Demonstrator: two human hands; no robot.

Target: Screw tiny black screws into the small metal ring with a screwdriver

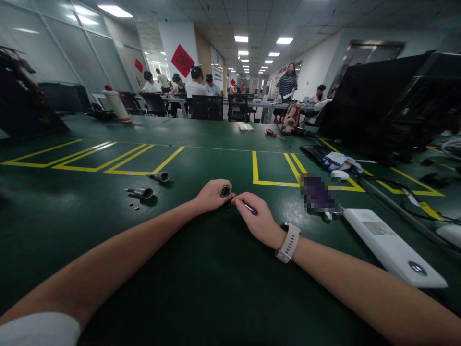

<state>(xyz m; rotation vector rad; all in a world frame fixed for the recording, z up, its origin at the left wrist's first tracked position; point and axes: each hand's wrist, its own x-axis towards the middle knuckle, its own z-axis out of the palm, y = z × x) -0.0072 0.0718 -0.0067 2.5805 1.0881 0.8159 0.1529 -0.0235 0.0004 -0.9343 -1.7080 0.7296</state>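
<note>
Steadiness looks like the heart of this step: the left hand (212, 196) has its grip clamped round a small metal cylinder (225, 191), its open mouth turned toward the wearer, while the right hand (255, 216) has its fingers pressed together on a slim tool (251, 208). The cylinder sits just above the tabletop (223, 283), between the two hands and near small dark parts (228, 209) lying below it. The tool's thin shaft points at the mouth, though whether its tip touches the rim or goes inside is too small to tell.

To work well here, the left grip should keep the mouth square to the shaft and clear of fingertips, and the right should guide with light pressure, so the tip does not skid on hard metal. Resting both forearms would probably calm any shake, and working low over the surface would keep a dropped piece from rolling far.

The cylinder's wall is smooth and grey, its rim a bright ring round a dark hollow. Off to the left lie two similar metal pieces, a nearer one (143, 193) and a farther one (163, 177), each a round cup narrowing to a thin stem, with tiny loose bits (136, 208) beside the nearer. The tool's handle is purple and glossy; the tabletop is dark green, flat and faintly shiny, marked with matte yellow tape (277, 183).
</note>
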